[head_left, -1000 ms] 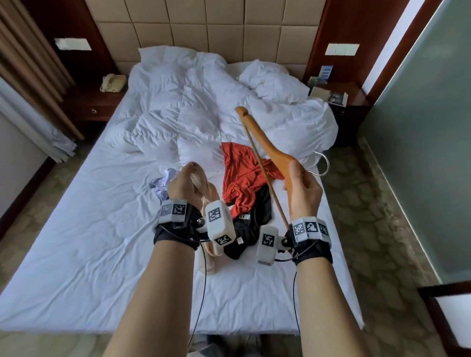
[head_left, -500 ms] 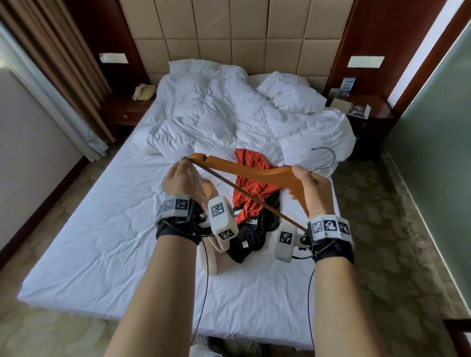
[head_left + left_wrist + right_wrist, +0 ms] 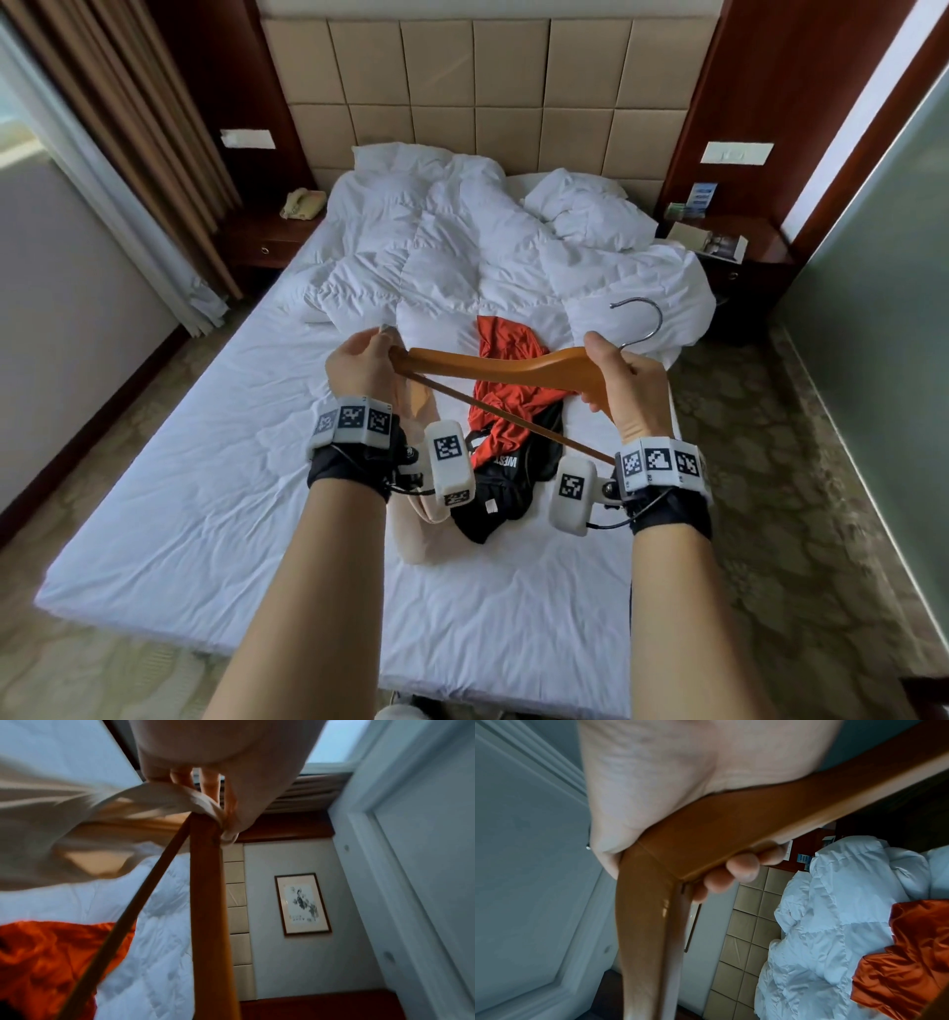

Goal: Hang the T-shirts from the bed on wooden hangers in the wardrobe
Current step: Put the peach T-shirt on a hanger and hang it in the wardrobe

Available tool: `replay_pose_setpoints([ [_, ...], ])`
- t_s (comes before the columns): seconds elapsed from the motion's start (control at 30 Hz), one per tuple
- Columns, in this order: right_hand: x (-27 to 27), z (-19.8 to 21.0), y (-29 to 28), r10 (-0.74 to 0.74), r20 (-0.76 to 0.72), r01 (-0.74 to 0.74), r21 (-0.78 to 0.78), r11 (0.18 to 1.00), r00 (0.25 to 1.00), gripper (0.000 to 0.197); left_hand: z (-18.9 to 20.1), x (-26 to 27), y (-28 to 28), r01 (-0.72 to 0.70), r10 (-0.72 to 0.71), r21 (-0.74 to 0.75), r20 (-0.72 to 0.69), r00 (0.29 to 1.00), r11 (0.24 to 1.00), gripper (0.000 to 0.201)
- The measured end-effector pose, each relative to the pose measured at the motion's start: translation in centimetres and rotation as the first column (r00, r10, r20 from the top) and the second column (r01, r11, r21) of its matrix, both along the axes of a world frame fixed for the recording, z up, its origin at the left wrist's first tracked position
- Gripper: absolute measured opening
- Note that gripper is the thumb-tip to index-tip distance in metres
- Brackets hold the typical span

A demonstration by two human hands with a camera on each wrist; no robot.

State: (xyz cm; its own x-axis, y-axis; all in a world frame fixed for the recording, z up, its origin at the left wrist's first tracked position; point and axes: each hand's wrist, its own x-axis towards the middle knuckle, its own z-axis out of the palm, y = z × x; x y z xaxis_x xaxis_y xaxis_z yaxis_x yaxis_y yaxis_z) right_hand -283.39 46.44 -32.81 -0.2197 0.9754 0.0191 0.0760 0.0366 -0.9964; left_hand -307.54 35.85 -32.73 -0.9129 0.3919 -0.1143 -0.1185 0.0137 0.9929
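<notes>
The wooden hanger [image 3: 506, 367] is held above the bed [image 3: 215, 493], gripped at its centre by the right hand [image 3: 624, 383]; its tip and the cream T-shirt [image 3: 85, 821] are pinched by the left hand [image 3: 357, 367].

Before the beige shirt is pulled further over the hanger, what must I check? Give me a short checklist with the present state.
1. Right hand grips the wooden hanger at its middle: ok.
2. Left hand holds the beige T-shirt at the hanger's end: ok.
3. Hanger end is inside the neck opening: cannot tell.
4. Metal hook is free of cloth: ok.
5. Red T-shirt and black T-shirt lie on the bed, apart from the hanger: ok.
</notes>
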Motion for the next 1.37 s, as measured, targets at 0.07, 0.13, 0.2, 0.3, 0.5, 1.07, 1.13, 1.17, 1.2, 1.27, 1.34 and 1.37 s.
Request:
replay_pose_setpoints([
  [0.07,-0.3,0.2,-0.3,0.032,0.028,-0.033,0.026,0.999,0.999,0.075,-0.6,-0.3,0.1,0.073,-0.082,-0.091,-0.093,0.992,0.993,0.016],
  [0.13,-0.7,0.1,-0.5,0.068,0.042,-0.070,0.046,0.997,0.997,0.080,-0.6,-0.2,0.2,0.115,-0.138,-0.168,-0.130,0.982,0.979,0.017],
  [0.2,-1.0,0.0,-0.8,0.093,0.025,-0.094,0.055,0.994,0.995,0.077,-0.6,0.0,0.3,0.161,-0.193,-0.207,-0.143,0.971,0.965,0.016],
  [0.3,-0.9,-0.3,-1.1,0.126,-0.016,-0.125,0.068,0.990,0.992,0.070,-0.1,0.4,0.3,0.168,-0.236,-0.298,-0.209,0.949,0.940,0.016],
  [0.5,-1.6,-0.5,-1.5,0.236,0.033,-0.237,0.052,0.970,0.971,0.038,0.0,1.0,0.9,0.366,-0.431,-0.302,-0.184,0.883,0.880,0.014],
  [1.07,-5.2,-0.7,-1.9,0.317,0.210,-0.352,0.158,0.923,0.925,0.056,3.4,3.3,3.1,0.551,-0.625,-0.298,-0.329,0.708,0.780,0.015],
  [1.13,-5.4,-0.4,-1.6,0.318,0.209,-0.352,0.149,0.924,0.925,0.057,3.9,3.4,3.6,0.545,-0.636,-0.328,-0.363,0.682,0.772,0.016],
  [1.17,-5.5,-0.2,-1.5,0.316,0.211,-0.348,0.140,0.927,0.925,0.056,4.2,3.6,3.8,0.540,-0.636,-0.338,-0.377,0.673,0.771,0.016],
  [1.2,-5.6,0.0,-1.3,0.311,0.212,-0.343,0.137,0.929,0.927,0.054,4.6,3.9,3.9,0.531,-0.637,-0.352,-0.398,0.661,0.771,0.014],
  [1.27,-5.8,0.4,-1.1,0.305,0.197,-0.336,0.143,0.931,0.932,0.045,5.4,4.5,4.2,0.504,-0.639,-0.393,-0.456,0.619,0.769,0.014],
  [1.34,-5.9,0.9,-0.8,0.303,0.195,-0.333,0.140,0.933,0.933,0.038,6.1,4.8,4.3,0.482,-0.662,-0.454,-0.516,0.543,0.749,0.019],
  [1.37,-6.0,1.0,-0.6,0.300,0.202,-0.330,0.134,0.935,0.932,0.036,6.3,4.8,4.3,0.478,-0.680,-0.484,-0.542,0.494,0.733,0.021],
])
